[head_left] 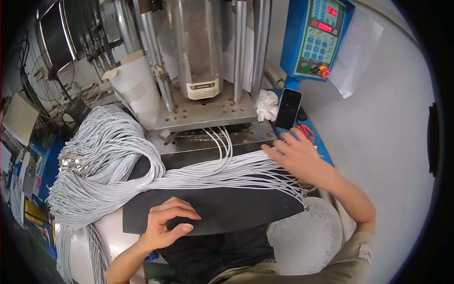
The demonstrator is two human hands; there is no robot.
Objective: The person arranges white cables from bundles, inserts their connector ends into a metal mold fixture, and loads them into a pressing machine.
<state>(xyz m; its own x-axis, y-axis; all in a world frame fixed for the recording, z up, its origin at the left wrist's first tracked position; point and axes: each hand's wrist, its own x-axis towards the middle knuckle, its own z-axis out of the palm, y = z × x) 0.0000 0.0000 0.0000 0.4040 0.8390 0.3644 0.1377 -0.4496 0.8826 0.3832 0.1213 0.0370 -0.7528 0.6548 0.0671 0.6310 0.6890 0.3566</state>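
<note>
Pale grey cables (pixel 208 175) lie in a long bundle just in front of the press (pixel 208 111), their long axis running side to side along its front. Their metal-tipped ends point right, past the press's right corner; leftward the bundle swells into a looped heap beside the press. A few strands run in under the press's upper plate. The black counter (pixel 246 208) carries the bundle before the press.

Of the hands, the right hand (pixel 300 158) is spread over the cable ends at the press's front right, gripping nothing visible; whether it touches them I cannot tell. The left hand (pixel 172 222), empty, fingers curled and thumb apart, is over the counter's near edge, in front of the press.

A round pale container (pixel 334 209) with whitish bits in it stands to the press's front right. The press's clear guard bears a pale printed label (pixel 204 89). Right of the press are a dark-screened phone (pixel 289 109) and a blue control box (pixel 318 40) with red lit digits and marked keys.
</note>
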